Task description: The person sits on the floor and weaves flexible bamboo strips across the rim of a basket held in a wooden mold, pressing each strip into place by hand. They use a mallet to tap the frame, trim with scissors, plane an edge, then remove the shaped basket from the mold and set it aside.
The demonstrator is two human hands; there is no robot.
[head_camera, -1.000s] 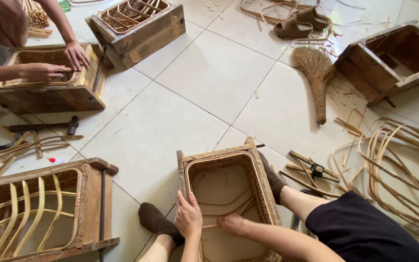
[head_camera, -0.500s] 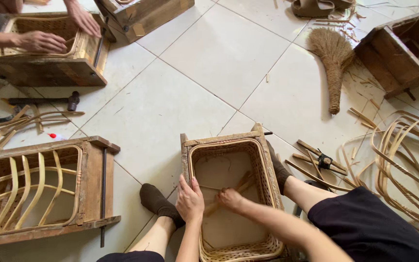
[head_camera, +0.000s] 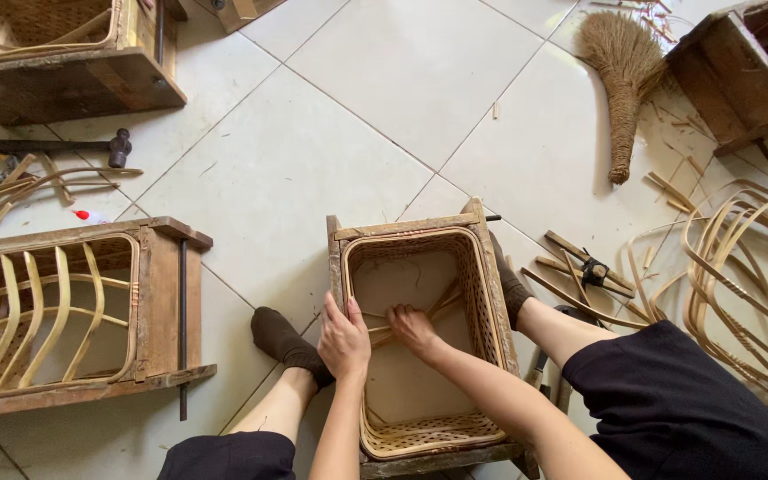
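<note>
Low in the middle of the frame sits a woven basket [head_camera: 420, 338] inside a wooden frame [head_camera: 402, 227], held between the person's socked feet. Several thin cane strips [head_camera: 433, 307] cross inside it. The right hand [head_camera: 412, 327] pinches these strips where they meet, fingers closed on them; the left hand [head_camera: 345, 338] lies flat over the basket's left rim, steadying rather than gripping. Judging by this, the step is fitting strips into the basket wall — a firm hold and careful bending seem called for. A second frame [head_camera: 162, 302] lies at the left edge, a broom [head_camera: 620, 80] at upper right, loose cane hoops [head_camera: 740, 267] at right.
</note>
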